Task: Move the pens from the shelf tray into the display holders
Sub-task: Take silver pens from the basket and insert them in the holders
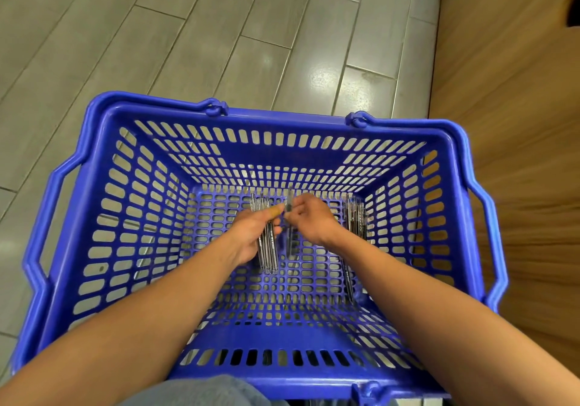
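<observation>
Blue slotted plastic, a shopping basket (103, 204) with loop handles, is filling my view, and both of my hands are working down on its floor. My left hand (251, 236) is gripping a bundle of clear-barrelled pens (268, 248), fingers curled round them, their long axes running away from me toward the far wall. My right hand (310, 220) is pinching one more clear pen (289, 207) at its far end, just beside the bundle and lying roughly parallel to it. That single pen is sitting between the two hands, touching or nearly touching my left fingertips, so I judge I am feeding it leftward into the bundle. A second loose group of clear pens (356, 220) is lying against the basket's right side, nearer my right hand. No display holders are showing.
</observation>
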